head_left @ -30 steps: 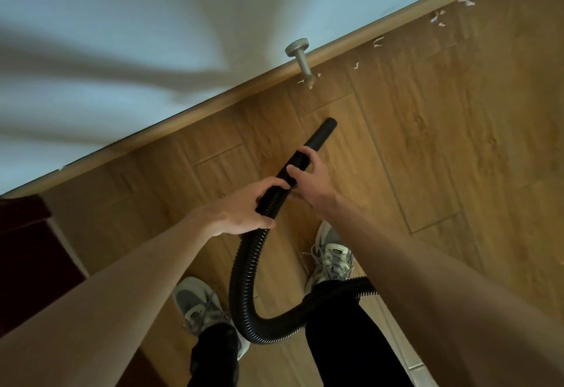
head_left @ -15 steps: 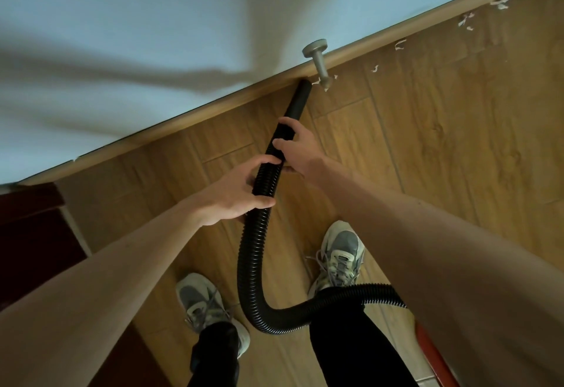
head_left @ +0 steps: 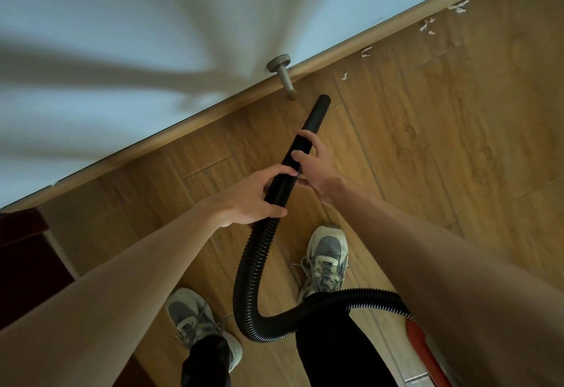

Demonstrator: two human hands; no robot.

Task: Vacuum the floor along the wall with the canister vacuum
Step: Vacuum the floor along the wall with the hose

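Observation:
A black ribbed vacuum hose (head_left: 248,280) curves up from behind my right arm and ends in a smooth black nozzle (head_left: 317,115). My left hand (head_left: 253,196) grips the ribbed part. Just above it, my right hand (head_left: 314,167) holds the hose where the nozzle starts. The nozzle tip sits on the wooden floor (head_left: 427,142), just right of a grey door stopper (head_left: 283,77) at the baseboard (head_left: 183,124). A red part of the canister (head_left: 424,353) shows at the lower right, mostly hidden by my arm.
White paper scraps (head_left: 366,51) lie scattered along the baseboard to the upper right. The pale wall (head_left: 152,35) fills the upper left. A dark red piece of furniture (head_left: 21,264) stands at the left edge. My two grey shoes (head_left: 328,260) stand on the floor below the hands.
The nozzle went up to the baseboard left of the door stopper, then came back off it and now points right of the stopper. Both hands kept their hold on the hose.

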